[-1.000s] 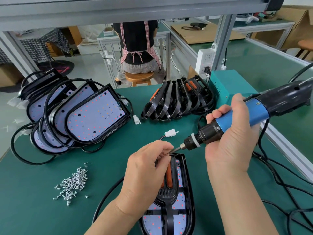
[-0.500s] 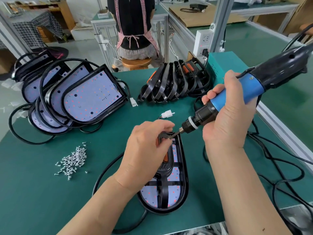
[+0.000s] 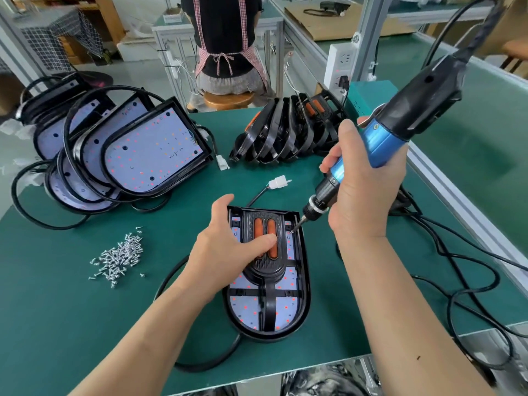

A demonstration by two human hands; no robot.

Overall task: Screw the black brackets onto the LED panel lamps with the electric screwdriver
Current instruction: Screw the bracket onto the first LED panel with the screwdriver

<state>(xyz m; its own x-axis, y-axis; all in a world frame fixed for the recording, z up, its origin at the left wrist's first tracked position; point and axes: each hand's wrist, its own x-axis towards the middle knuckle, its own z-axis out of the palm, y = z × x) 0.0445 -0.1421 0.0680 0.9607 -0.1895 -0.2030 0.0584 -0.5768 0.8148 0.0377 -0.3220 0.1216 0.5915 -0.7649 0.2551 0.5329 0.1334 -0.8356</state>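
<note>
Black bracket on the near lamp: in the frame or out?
In: black bracket lies within the lamp rim, left hand gripping both, screwdriver tip at its corner.

left forearm enters from the lower left, angled up and to the right. left hand (image 3: 225,252) lies palm down: thumb stretched across the black bracket (image 3: 267,267), fingers curled over the far left corner of the led panel lamp (image 3: 288,307). right forearm enters from the lower right and rises steeply. right hand (image 3: 368,192) is wrapped round the blue grip of the electric screwdriver (image 3: 414,101), back of hand toward the camera.
</note>
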